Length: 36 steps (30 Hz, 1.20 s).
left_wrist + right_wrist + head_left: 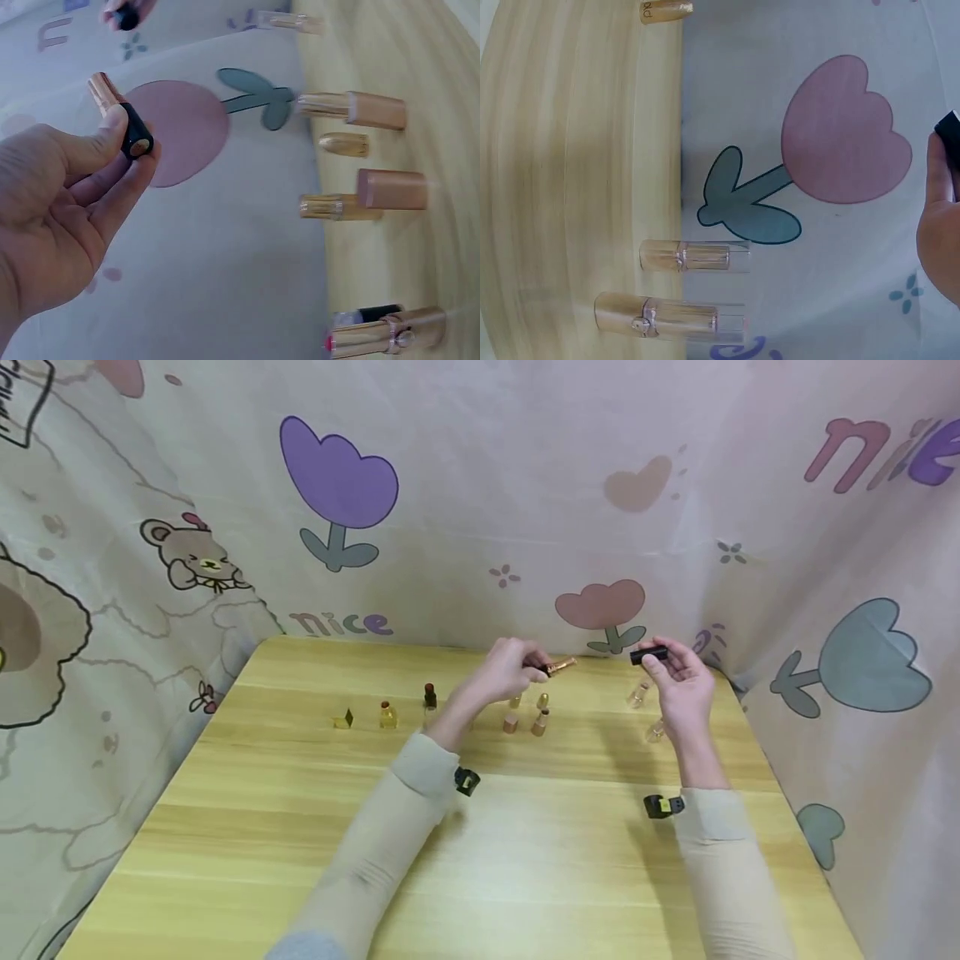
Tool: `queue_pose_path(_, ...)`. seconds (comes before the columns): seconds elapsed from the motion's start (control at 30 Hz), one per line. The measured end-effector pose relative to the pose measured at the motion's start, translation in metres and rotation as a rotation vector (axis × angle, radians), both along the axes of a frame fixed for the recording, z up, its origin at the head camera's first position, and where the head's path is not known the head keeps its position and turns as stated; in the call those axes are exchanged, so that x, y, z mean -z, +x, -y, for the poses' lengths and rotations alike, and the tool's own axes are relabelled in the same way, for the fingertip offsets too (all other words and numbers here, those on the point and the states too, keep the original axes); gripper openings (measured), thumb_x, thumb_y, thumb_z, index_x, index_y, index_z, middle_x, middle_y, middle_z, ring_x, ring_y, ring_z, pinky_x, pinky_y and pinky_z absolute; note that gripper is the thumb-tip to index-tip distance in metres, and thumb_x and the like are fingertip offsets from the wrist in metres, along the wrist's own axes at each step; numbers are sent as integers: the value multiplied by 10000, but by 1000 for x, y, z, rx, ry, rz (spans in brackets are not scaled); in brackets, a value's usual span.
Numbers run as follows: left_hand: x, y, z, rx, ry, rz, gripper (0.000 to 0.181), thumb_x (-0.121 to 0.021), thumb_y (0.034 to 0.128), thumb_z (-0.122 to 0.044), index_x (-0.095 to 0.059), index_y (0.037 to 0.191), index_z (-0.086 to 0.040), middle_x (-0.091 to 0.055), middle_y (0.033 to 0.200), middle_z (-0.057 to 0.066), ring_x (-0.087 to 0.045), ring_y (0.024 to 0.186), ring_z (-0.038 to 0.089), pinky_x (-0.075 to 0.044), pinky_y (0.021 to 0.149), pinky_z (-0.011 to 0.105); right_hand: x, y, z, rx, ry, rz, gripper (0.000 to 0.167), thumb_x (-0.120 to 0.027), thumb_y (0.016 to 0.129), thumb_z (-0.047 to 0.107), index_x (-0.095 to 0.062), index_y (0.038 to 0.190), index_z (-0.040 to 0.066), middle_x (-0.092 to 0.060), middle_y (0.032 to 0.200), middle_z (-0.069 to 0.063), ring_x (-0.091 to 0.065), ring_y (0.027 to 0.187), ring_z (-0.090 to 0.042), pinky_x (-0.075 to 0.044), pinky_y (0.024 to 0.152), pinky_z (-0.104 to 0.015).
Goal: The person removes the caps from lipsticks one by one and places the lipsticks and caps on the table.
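Lipstick slip: the left hand (512,670) pinches only the black part, so a knock on the free rose-gold end could twist the tube loose.
Crooked join: the two held pieces lie at different angles; pressing them together off-line could scrape the rose-gold end.
Toppling: lowering the right hand (684,689) carelessly could tip the tubes below it.
Lipstick tube (133,124): between left thumb and fingers, rose-gold end jutting past the fingertips, toward the right hand.
Black cap (648,655): grasped by right thumb and fingers, well apart from the left fingertips.
Clear-capped lipstick tubes (697,256): upright, below the right fingers, not touching them.
Gold bullet-shaped cap (543,701): on the table, below the left fingers.
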<state>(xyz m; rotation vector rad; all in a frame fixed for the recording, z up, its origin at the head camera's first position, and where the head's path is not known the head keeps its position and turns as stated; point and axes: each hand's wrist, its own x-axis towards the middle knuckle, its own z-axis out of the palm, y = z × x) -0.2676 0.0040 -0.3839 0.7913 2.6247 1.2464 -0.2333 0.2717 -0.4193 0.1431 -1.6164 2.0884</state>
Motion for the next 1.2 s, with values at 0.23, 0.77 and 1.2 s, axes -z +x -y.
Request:
queue_pose_path(0.23,2,19,12,-105,152,9,224,-727,982,-110,-700,1193,-41,-736,1075,41,-694,975,155,-592,861,221,1,13,12,-14,197,-14,336,-730,894,-124,-664,1222,-114,-785,1057,-16,-732,1020,-141,-575,955,-220)
queue_pose_path(0.77,67,62,40,-222,261,122,302,-793,818,4,-647,1081,-31,-710,1080,84,-723,1045,253,-599,968,331,35,48,53,-231,755,163,300,-778,894,-38,-669,1173,-15,-717,1174,-182,-695,1137,-359,-601,924,-281)
queue_pose_path(1.2,94,59,42,-126,1,135,234,-821,787,31,-663,933,-59,-721,938,44,-686,855,164,-611,798,260,60,48,67,-329,996,260,325,-818,826,-57,-683,1120,-25,-703,1122,-129,-716,1032,-301,-609,947,-351)
